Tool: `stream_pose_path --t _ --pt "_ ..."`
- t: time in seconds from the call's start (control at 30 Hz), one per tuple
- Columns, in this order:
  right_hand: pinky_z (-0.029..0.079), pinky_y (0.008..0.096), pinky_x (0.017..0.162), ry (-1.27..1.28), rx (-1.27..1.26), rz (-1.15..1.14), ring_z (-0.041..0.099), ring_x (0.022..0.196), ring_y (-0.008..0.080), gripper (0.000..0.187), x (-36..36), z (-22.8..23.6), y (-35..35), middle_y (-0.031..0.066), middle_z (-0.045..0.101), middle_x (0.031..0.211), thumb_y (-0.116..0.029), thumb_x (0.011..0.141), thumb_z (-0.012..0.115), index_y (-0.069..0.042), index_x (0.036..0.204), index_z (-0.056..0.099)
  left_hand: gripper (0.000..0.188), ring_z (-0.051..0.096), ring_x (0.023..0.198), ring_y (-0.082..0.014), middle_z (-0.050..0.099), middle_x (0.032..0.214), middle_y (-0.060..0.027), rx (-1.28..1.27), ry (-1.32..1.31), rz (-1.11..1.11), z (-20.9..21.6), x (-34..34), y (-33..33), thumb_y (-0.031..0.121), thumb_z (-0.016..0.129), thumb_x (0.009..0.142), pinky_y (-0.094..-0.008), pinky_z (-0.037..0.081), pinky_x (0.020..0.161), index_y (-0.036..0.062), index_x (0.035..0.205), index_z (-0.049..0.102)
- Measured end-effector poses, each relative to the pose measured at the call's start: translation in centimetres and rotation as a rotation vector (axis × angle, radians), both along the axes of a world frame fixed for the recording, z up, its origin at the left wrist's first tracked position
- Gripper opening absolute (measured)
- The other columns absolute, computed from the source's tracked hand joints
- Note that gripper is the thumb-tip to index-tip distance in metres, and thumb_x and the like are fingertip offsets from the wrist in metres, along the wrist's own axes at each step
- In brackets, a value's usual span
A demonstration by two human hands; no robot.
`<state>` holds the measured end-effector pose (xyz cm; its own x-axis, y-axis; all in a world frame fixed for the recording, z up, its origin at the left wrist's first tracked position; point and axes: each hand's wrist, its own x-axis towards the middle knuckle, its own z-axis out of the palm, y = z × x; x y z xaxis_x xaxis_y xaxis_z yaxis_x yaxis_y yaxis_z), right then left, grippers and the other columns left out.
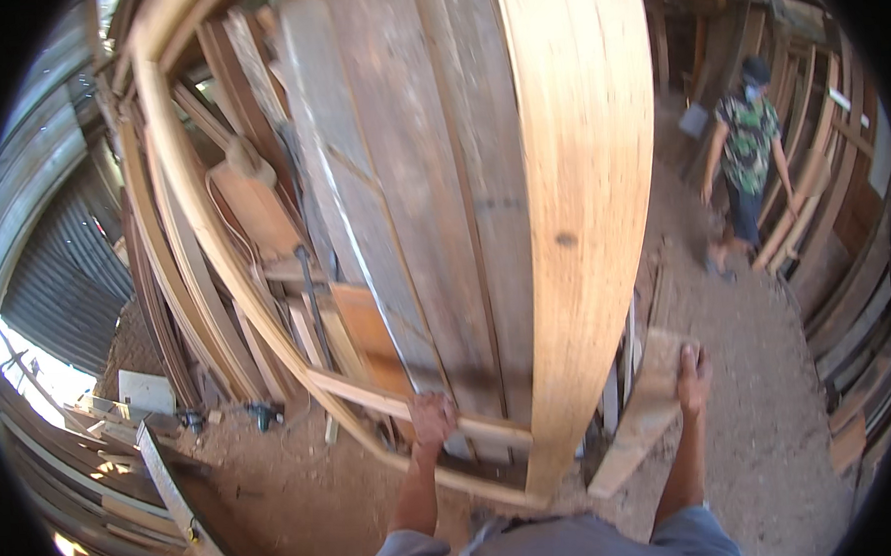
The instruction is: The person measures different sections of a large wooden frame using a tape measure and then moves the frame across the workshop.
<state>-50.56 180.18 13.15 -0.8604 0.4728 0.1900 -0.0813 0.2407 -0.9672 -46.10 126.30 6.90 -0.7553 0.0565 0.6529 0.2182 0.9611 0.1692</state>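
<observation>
A large pale wooden frame (585,173) stands before me, its broad, smooth side board with a dark knot facing me. My left hand (434,418) is closed around a narrow crossbar (361,393) low in the frame. On the right, my right hand (694,374) grips the upper right edge of a short, wide wooden board (642,409). That board leans at a slant beside the frame, its lower end close to the ground. Weathered grey-brown planks (411,180) stand upright behind the frame's opening.
At the right a person in a camouflage shirt (750,140) is on the dirt path (748,364), near leaning lumber (830,202). Power tools (264,415) lie on the ground at the left. Stacked timber (97,502) fills the lower left, below corrugated metal sheeting (63,285).
</observation>
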Motion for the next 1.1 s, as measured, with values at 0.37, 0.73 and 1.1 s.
stream_pose_path --t 0.37,0.73,1.1 --pt "0.048 0.035 0.085 0.221 -0.009 0.11 0.059 0.096 0.0206 0.047 0.0 1.4 -3.0 0.0132 0.066 0.104 -0.038 0.095 0.06 0.005 0.112 0.061 0.021 0.056 0.086 -0.0349 0.059 0.085 -0.0137 -0.002 -0.036 0.009 0.8 -6.8 1.0 0.029 0.059 0.091 -0.0493 0.043 0.083 0.0099 0.084 0.065" --pt "0.046 0.032 0.092 0.211 -0.106 0.219 0.056 0.107 0.0205 0.062 1.8 0.2 -1.3 0.0139 0.06 0.12 -0.036 0.093 0.065 0.007 0.133 0.046 0.019 0.051 0.094 -0.0408 0.057 0.094 -0.0182 0.052 0.107 -0.073 1.0 -5.6 2.3 0.022 0.064 0.086 -0.0528 0.041 0.09 0.0047 0.094 0.063" --pt "0.044 0.036 0.1 -0.109 0.184 0.541 0.056 0.115 0.0248 0.061 4.9 8.0 -6.7 0.0163 0.059 0.127 -0.026 0.092 0.066 0.005 0.14 0.042 0.071 0.044 0.131 -0.0409 0.049 0.135 -0.0251 0.657 -0.489 -0.38 4.4 8.9 20.1 0.031 0.074 0.083 -0.0444 0.032 0.114 0.0011 0.138 0.04"
